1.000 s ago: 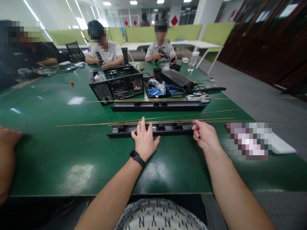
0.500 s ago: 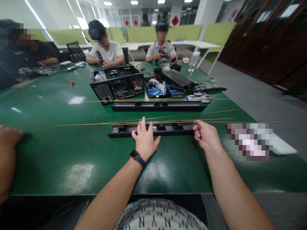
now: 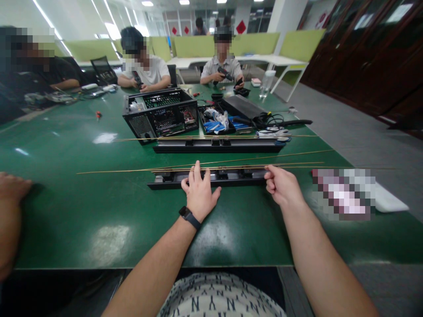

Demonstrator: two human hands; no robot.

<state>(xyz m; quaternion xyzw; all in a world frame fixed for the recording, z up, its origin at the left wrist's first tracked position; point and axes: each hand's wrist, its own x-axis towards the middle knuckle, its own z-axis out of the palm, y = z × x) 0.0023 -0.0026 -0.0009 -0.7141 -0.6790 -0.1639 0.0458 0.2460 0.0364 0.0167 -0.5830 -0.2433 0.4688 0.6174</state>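
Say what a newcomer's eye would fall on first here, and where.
Probably the left hand, fingers spread over the near black rail, and the right hand, curled at its right end. Thin golden rods run along that rail and well past its left end. Behind a second rail, an open computer case stands left of blue-and-white gloves.

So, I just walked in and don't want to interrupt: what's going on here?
The person's left hand is spread over the nearer black rail, reaching the thin rods along it. The right hand is curled at the rail's right end; whether it pinches a rod is hard to tell. A similar rail lies beyond, and past that stands an open computer case. Across the table, someone holds a dark tool.
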